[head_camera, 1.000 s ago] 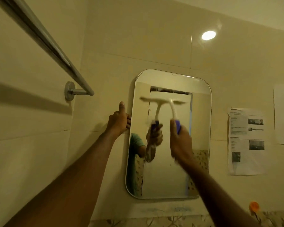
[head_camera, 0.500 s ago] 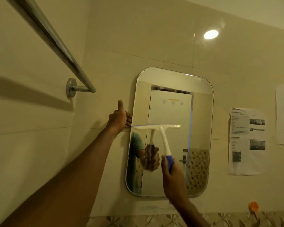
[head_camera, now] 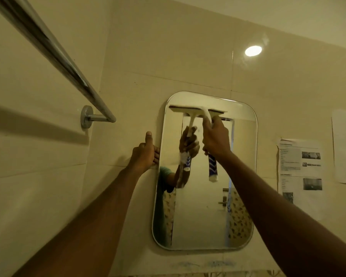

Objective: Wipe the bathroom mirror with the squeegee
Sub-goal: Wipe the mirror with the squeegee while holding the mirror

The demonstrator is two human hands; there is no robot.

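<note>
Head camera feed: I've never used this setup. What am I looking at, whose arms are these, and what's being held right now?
This one picture comes from a wide-angle camera worn on a person's head, so the two arms reaching in are that person's own. There is no machine. Ahead is a tiled wall with a rounded mirror. The right hand has a closed grip on the squeegee, its blade near the mirror's top edge and the blue-and-white handle end poking out below the fist. The left hand grips the mirror's left edge, thumb up. The second hand and squeegee inside the glass are reflections. A towel rail is upper left; printed sheets hang on the right.
</note>
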